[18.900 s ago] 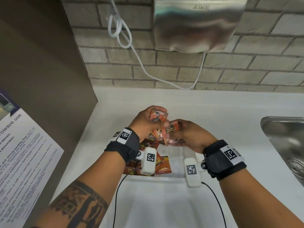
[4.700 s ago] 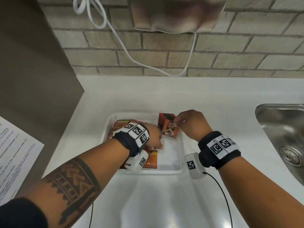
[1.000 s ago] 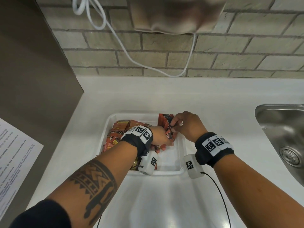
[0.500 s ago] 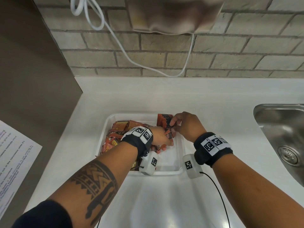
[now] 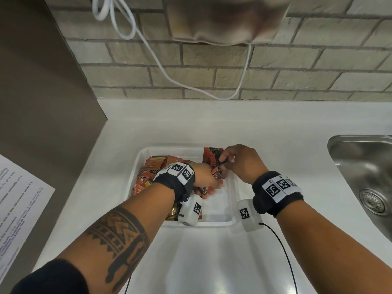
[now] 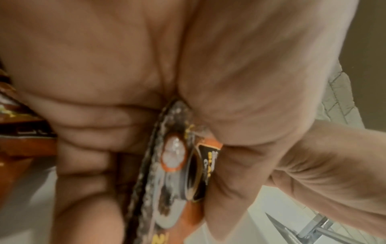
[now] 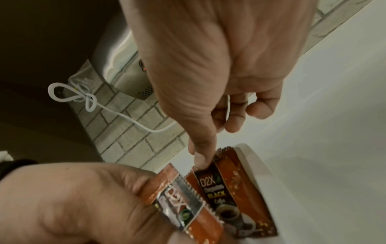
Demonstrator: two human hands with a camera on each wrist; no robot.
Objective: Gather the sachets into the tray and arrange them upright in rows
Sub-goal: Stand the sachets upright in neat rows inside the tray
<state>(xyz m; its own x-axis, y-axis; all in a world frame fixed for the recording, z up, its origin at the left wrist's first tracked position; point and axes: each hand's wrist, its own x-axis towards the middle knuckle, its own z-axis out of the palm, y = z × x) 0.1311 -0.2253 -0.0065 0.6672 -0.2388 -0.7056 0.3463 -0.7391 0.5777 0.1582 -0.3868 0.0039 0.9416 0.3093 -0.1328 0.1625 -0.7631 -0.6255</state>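
Item: orange-and-black foil coffee sachets, upright row under our right hand, thumb steadying it. Left hand grips next sachet beside it, inside white plastic tray.

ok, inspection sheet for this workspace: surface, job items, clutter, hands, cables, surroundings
Surface: white counter.
Job's things: tray holds an upright row at its far right and a loose pile at left.
Clutter: paper sheet at left.
Hands: left hand grips a few sachets; right hand has a fingertip on the row's top edge.
Cables: white cord on the wall; black wire from the right wrist.
Surroundings: brick wall, sink, hand dryer.
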